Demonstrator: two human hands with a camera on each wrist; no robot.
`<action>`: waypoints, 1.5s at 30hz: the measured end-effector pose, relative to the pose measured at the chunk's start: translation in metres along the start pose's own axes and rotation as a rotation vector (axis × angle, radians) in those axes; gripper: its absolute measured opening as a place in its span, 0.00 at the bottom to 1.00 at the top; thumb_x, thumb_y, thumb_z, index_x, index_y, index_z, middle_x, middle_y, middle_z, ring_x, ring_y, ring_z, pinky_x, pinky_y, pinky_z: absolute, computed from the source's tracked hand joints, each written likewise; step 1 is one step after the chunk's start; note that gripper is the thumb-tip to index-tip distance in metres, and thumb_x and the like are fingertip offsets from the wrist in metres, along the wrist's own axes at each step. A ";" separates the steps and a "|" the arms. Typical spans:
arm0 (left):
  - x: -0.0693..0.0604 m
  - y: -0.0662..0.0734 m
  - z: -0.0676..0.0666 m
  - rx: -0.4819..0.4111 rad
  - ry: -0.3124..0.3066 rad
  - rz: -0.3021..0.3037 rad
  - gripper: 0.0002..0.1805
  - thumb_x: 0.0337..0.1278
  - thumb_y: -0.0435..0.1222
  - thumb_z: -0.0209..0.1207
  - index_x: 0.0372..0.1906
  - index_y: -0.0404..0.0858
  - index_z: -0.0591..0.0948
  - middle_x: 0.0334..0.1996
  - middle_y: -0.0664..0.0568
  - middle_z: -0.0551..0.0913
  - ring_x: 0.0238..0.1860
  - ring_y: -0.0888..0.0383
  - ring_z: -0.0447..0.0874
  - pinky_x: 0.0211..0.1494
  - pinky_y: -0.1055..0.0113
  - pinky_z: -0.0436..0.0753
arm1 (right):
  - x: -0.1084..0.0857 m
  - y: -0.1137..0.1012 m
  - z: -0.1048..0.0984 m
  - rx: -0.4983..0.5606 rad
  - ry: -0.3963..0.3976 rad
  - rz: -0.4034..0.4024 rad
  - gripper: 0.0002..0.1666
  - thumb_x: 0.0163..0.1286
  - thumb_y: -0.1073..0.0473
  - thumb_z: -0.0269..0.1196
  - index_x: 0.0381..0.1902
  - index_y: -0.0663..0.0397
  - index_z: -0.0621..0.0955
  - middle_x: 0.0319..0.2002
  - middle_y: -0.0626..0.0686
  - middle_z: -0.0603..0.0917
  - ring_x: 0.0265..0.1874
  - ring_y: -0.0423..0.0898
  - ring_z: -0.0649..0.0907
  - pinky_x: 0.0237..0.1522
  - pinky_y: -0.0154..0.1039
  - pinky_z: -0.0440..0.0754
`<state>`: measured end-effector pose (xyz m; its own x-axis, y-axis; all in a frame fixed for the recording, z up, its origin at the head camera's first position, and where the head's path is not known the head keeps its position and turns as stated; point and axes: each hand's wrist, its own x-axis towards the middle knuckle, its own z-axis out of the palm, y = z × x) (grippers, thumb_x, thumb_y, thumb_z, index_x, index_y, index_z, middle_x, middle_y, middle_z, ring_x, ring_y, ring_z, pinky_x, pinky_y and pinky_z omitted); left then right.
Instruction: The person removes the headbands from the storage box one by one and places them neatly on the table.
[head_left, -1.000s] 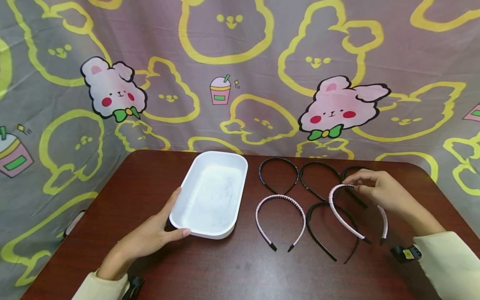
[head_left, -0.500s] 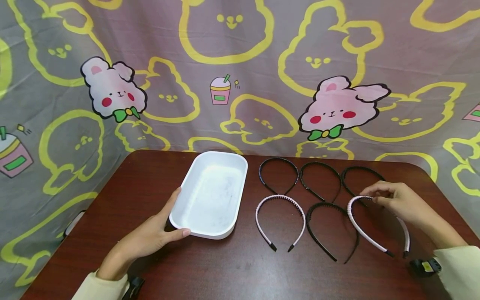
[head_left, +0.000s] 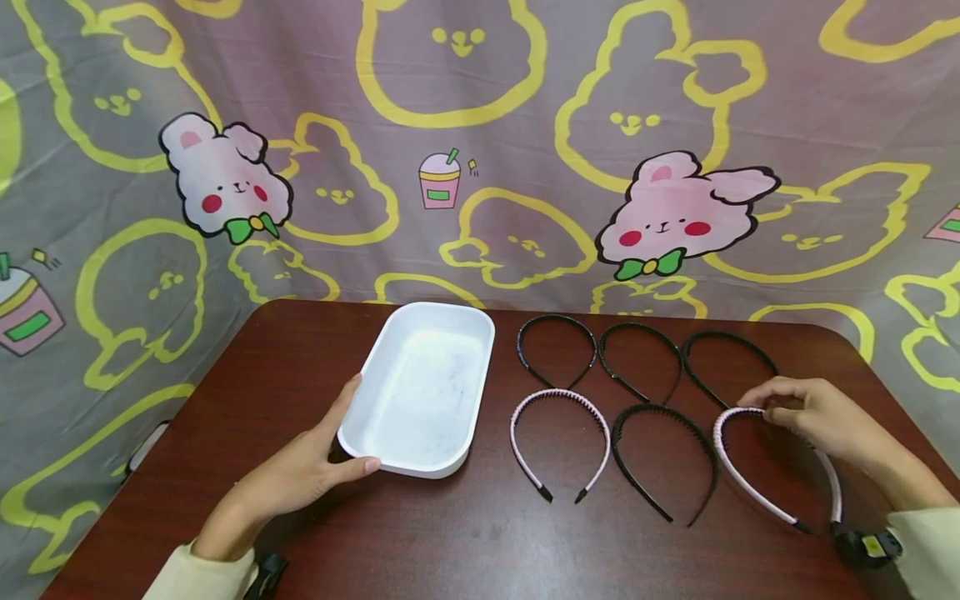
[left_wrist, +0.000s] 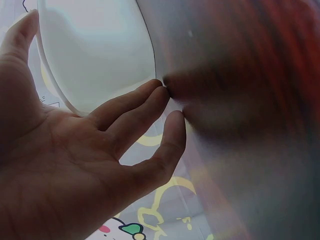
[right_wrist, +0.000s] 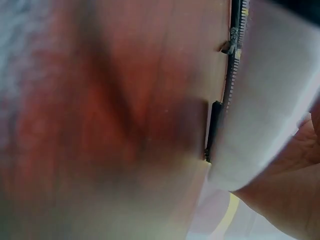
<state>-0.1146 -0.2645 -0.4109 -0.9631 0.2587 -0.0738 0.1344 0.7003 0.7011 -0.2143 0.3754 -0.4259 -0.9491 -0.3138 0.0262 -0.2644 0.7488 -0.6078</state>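
My left hand (head_left: 292,473) rests at the near left corner of a white rectangular tray (head_left: 423,392), thumb on the near rim and fingers along the left side. The left wrist view shows those fingers (left_wrist: 135,115) extended, tips down by the table. Over on the right, my right hand (head_left: 832,417) pinches the top of a pale pink headband (head_left: 748,489) between thumb and fingers. Its dark-tipped ends point toward me. In the right wrist view that headband (right_wrist: 270,90) looms large and close; the pinching fingertips are not visible there.
Another pink headband (head_left: 558,392) and a black toothed headband (head_left: 652,408) lie left of the held one. Behind them is a row of dark headbands (head_left: 637,326). The brown table (head_left: 465,550) ends at a patterned curtain (head_left: 525,133).
My right hand has moved right and toward me with the pink headband, uncovering more of the dark headband at the back right. The left hand and tray stay put.
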 end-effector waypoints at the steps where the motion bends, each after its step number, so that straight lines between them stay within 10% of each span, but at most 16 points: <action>1: 0.000 0.000 0.000 0.000 -0.001 0.000 0.62 0.63 0.54 0.70 0.86 0.54 0.37 0.83 0.34 0.55 0.72 0.35 0.72 0.69 0.35 0.69 | -0.001 0.001 0.000 0.006 0.000 0.000 0.13 0.69 0.75 0.64 0.43 0.55 0.88 0.38 0.35 0.85 0.34 0.29 0.77 0.31 0.32 0.74; 45: 0.002 -0.001 0.000 -0.009 -0.014 -0.011 0.63 0.63 0.55 0.70 0.86 0.56 0.36 0.84 0.37 0.52 0.73 0.36 0.69 0.69 0.35 0.69 | -0.006 0.005 0.006 -0.020 0.021 0.017 0.11 0.67 0.74 0.66 0.40 0.58 0.90 0.35 0.36 0.85 0.30 0.32 0.73 0.27 0.34 0.72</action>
<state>-0.1163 -0.2645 -0.4114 -0.9612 0.2603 -0.0910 0.1218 0.6968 0.7069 -0.2087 0.3779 -0.4336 -0.9569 -0.2887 0.0327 -0.2512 0.7656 -0.5923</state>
